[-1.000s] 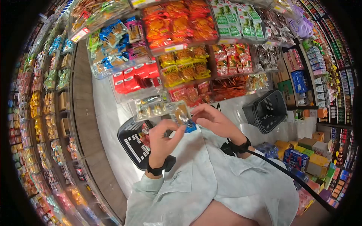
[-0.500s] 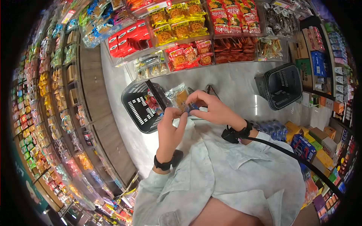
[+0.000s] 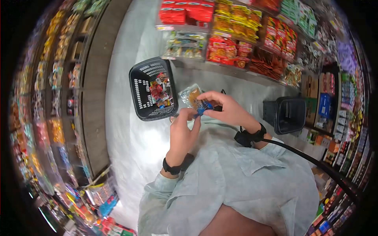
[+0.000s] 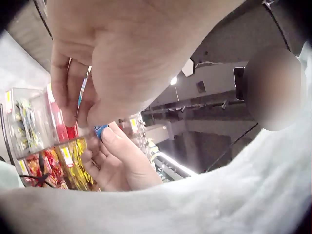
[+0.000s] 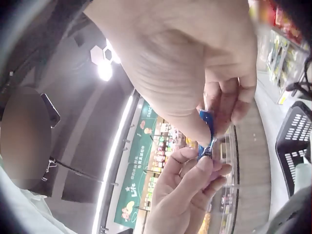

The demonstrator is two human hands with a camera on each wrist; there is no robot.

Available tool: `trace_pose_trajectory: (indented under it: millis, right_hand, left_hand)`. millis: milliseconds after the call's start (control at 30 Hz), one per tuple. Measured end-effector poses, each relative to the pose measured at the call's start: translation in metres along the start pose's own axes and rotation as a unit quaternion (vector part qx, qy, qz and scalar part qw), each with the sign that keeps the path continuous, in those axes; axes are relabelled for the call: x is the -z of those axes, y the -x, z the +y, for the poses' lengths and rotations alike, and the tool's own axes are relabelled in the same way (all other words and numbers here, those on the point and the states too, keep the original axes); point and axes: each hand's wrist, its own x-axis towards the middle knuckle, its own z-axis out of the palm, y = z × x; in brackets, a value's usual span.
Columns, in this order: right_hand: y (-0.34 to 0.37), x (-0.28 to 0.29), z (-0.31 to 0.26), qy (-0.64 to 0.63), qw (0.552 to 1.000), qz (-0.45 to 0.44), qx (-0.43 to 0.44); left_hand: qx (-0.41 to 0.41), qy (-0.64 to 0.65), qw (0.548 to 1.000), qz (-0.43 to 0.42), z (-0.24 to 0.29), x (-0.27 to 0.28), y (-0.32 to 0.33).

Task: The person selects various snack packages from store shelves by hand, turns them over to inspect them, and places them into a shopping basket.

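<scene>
A small snack packet (image 3: 192, 95), clear with a brown piece inside and a blue end, is held between both hands in front of the shirt. My left hand (image 3: 183, 131) pinches its blue end from the left, thumb against fingertips. From the other side my right hand (image 3: 228, 111) pinches the same end, close beside the left fingertips. In the right wrist view the blue end (image 5: 206, 121) shows between the right thumb and fingers, with the left hand (image 5: 178, 197) below it. The left wrist view shows only a bit of blue wrapper (image 4: 100, 130).
On the floor to the left stands a black shopping basket (image 3: 141, 94) with several small packets inside. Another black basket (image 3: 278, 114) is at the right. Display bins of red packets (image 3: 185, 13) and yellow packets (image 3: 236, 23) lie ahead. Shelves (image 3: 102, 78) line the left.
The right hand, first beside the packet, has come in and pinches its blue end with the left. The head view has tilted down and turned, showing more of the left basket.
</scene>
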Motion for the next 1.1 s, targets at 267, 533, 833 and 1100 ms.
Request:
trace_pose_trajectory:
  millis: [267, 533, 833, 1100]
  right_hand:
    - [-0.049, -0.159, -0.024, 0.093, 0.985, -0.137, -0.059]
    - [-0.074, -0.237, -0.037, 0.134, 0.973, -0.182, -0.044]
    - [-0.088, -0.252, -0.030, 0.128, 0.971, -0.195, -0.055]
    - [-0.127, -0.221, -0.021, 0.097, 0.973, -0.208, -0.031]
  left_hand:
    - [0.076, 0.072, 0.993, 0.056, -0.087, 0.139, 0.091]
    - [0.061, 0.081, 0.983, 0.152, -0.121, 0.193, 0.132]
    - [0.122, 0.337, 0.925, 0.127, -0.147, 0.195, 0.146]
    - [0.135, 0.237, 0.947, 0.168, -0.142, 0.200, 0.101]
